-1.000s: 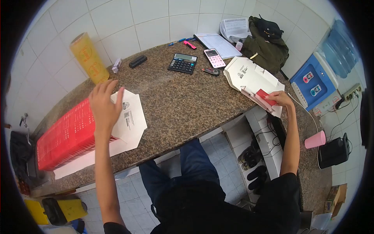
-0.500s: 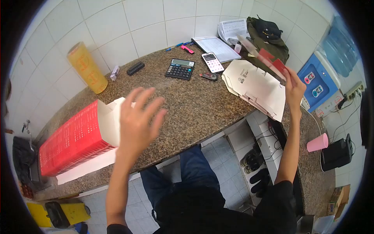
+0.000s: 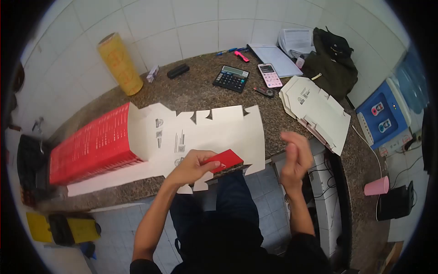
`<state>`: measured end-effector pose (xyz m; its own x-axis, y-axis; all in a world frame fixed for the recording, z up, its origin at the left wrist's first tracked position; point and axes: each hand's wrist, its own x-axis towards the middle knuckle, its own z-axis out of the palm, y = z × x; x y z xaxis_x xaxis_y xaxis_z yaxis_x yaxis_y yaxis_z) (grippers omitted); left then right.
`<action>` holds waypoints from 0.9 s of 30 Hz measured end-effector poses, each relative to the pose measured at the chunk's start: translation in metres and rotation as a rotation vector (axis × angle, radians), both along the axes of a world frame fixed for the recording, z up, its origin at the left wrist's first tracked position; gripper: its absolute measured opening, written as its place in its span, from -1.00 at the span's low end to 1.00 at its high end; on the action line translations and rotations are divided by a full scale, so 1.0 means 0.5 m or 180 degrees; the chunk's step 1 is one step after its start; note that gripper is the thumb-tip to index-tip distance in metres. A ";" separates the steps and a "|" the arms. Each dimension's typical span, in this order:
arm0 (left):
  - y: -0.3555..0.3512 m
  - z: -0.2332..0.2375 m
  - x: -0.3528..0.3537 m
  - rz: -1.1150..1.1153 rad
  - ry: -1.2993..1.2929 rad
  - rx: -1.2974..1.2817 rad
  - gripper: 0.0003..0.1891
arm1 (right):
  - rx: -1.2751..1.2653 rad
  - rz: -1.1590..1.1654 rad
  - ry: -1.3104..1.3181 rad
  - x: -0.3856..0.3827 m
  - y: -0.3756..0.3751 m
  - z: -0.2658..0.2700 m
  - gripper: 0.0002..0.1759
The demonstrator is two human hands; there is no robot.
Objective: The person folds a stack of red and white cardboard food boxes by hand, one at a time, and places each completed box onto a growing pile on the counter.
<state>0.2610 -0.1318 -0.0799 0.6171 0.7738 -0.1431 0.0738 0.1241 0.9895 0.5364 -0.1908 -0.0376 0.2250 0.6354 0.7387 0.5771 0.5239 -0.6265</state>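
Note:
A flat die-cut cardboard sheet (image 3: 223,125), white on its upper face, lies across the counter in front of me. My left hand (image 3: 194,166) pinches its near edge, where a red flap (image 3: 228,160) is folded up under my thumb. To the right of the sheet, my right hand (image 3: 296,160) hangs in the air past the counter edge. Its fingers are slightly curled and apart, with nothing in them. On the left, a red box-shaped stack of folded cardboard (image 3: 96,144) rests on its side, touching or overlapping the sheet's left end.
More cut cardboard sheets (image 3: 315,107) lie at the right. Along the back are a yellow roll (image 3: 121,64), a black stapler-like object (image 3: 178,71), a calculator (image 3: 232,77), a phone (image 3: 270,75) and a clipboard (image 3: 276,59). A pink cup (image 3: 376,186) and a blue water dispenser (image 3: 383,114) are farther right.
A cardboard sheet from the right now lies flat before me. My left hand has come down onto its edge; my right hand has let go and moved in toward the middle.

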 end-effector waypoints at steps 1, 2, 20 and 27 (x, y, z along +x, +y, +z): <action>-0.001 -0.015 -0.007 0.0031 -0.0118 -0.0238 -0.79 | -0.0393 0.0282 0.0191 -0.021 0.015 -0.003 -0.77; -0.007 -0.026 -0.008 0.0065 -0.0112 -0.0254 -0.79 | -0.0411 0.0315 0.0197 -0.025 0.022 -0.023 -0.77; -0.044 0.017 0.101 0.2317 -0.0330 0.1371 -0.84 | 0.0002 0.0431 -0.0522 -0.153 0.034 -0.056 -0.65; -0.053 0.013 0.114 0.2364 -0.0064 0.1679 -0.84 | -0.0381 0.0679 -0.0918 -0.129 0.042 -0.046 -0.69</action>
<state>0.3180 -0.1581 -0.0735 -0.0677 0.9352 0.3475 0.1379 -0.3361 0.9317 0.4718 -0.1699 -0.0608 -0.1281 0.7312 0.6700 0.6246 0.5843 -0.5182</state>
